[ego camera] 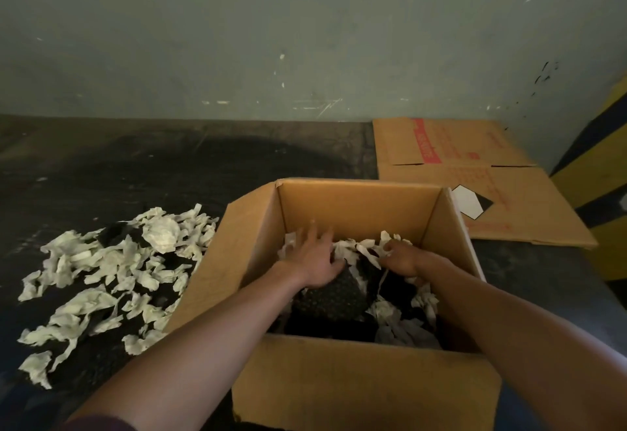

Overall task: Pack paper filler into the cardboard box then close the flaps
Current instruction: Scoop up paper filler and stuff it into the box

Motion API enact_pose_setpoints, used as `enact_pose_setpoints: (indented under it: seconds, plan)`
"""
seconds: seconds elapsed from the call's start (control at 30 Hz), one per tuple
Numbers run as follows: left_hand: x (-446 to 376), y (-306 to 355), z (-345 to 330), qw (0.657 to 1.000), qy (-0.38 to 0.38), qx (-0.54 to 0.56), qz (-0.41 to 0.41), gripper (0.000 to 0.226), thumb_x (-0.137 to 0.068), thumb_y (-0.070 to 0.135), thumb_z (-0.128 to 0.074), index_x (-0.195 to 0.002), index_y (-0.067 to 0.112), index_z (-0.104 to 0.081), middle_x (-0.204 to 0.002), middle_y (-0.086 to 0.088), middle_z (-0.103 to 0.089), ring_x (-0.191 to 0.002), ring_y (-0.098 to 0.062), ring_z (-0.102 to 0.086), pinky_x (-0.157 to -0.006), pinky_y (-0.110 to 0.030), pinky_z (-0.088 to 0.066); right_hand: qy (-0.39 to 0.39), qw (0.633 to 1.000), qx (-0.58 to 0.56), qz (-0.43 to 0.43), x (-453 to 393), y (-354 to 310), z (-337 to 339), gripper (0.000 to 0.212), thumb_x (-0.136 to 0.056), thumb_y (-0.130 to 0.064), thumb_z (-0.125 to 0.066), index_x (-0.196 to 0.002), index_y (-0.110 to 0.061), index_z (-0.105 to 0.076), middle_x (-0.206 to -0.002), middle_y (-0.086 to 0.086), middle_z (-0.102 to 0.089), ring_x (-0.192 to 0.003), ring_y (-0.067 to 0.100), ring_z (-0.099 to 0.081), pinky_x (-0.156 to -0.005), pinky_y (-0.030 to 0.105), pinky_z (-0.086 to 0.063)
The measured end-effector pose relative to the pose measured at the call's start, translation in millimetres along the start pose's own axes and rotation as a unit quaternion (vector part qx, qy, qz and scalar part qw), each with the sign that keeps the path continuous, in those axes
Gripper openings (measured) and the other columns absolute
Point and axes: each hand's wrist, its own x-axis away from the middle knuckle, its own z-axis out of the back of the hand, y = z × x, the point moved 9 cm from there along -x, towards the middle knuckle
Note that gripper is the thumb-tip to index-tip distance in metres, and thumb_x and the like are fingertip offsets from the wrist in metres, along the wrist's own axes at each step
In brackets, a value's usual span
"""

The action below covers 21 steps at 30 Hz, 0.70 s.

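A: Arm status?
B: Both forearms are being extended forward and down, converging toward the middle. Bare; a dark sleeve edge is being shown at the left elbow only.
A: Left hand (317, 261)?
B: Being held palm down, fingers (314, 232) spread flat and pointing away from the body.
A: Right hand (402, 259)?
B: Being held knuckles up, fingers curled under, looser than a fist. The two hands are being kept near each other, not touching.

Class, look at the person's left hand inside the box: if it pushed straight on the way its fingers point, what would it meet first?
Probably the box's far inner wall. The left hand lies flat, fingers pointing away, with a few paper filler strips beside the fingertips; depth is hard to judge.
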Motion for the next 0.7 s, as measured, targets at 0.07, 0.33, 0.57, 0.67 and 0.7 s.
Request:
enact_pose_setpoints:
  seconds: [0.07, 0.33, 0.57, 0.67, 0.7]
  plan:
    - [-7, -2, -40, 0.989, -0.136, -0.054, -0.003, 0.08, -0.099, 0.057, -0.039, -0.158, 0.028, 0.007, -0.166, -0.013, -0.004, -0.149, -0.037, -0.019, -0.117, -0.046, -0.025, -0.005, 0.999, 0.02, 0.045, -9, -8, -16, 0.069, -0.099, -0.045, -0.043, -0.156, -0.033, -0.007, -0.166, 0.006, -0.002, -0.151, 0.033, -0.008, -0.12, 0.048, -0.016]
    - [-17, -24, -13, 0.979, -0.107, -0.159, 0.063, 0.076, -0.098, 0.055, -0.04, -0.158, 0.029, -0.001, -0.166, -0.014, -0.001, -0.149, -0.045, -0.006, -0.118, -0.057, -0.018, -0.029, 0.987, 0.153, 0.046, -13, -12, -6, 0.059, -0.099, -0.031, -0.042, -0.154, -0.02, -0.024, -0.159, 0.009, -0.03, -0.142, 0.033, -0.033, -0.113, 0.05, -0.031]
    - [3, 8, -54, 0.969, -0.198, 0.136, 0.059, 0.076, -0.103, 0.046, -0.039, -0.158, 0.015, 0.004, -0.166, -0.009, -0.008, -0.15, -0.028, -0.018, -0.117, -0.034, -0.023, -0.181, 0.977, -0.112, -0.005, 54, -32, -43, 0.093, -0.097, -0.028, -0.055, -0.153, -0.036, 0.018, -0.157, 0.01, -0.028, -0.104, 0.026, -0.059, -0.072, 0.038, -0.061]
    - [1, 21, -48, 0.979, -0.163, 0.122, 0.019, 0.075, -0.103, 0.042, -0.041, -0.158, 0.019, 0.005, -0.165, -0.01, -0.015, -0.146, -0.03, -0.029, -0.109, -0.033, -0.032, -0.153, 0.979, -0.132, 0.024, 55, -36, -26, 0.078, -0.098, -0.032, -0.053, -0.157, -0.035, -0.002, -0.15, 0.01, -0.039, -0.098, 0.023, -0.06, -0.072, 0.037, -0.062]
    - [3, 21, -43, 0.982, -0.154, 0.104, 0.019, 0.075, -0.102, 0.043, -0.041, -0.158, 0.02, 0.003, -0.164, -0.011, -0.017, -0.144, -0.031, -0.033, -0.109, -0.033, -0.035, -0.139, 0.983, -0.119, 0.023, 58, -34, -14, 0.067, -0.099, -0.033, -0.05, -0.156, -0.031, -0.014, -0.15, 0.009, -0.039, -0.102, 0.026, -0.061, -0.074, 0.039, -0.062]
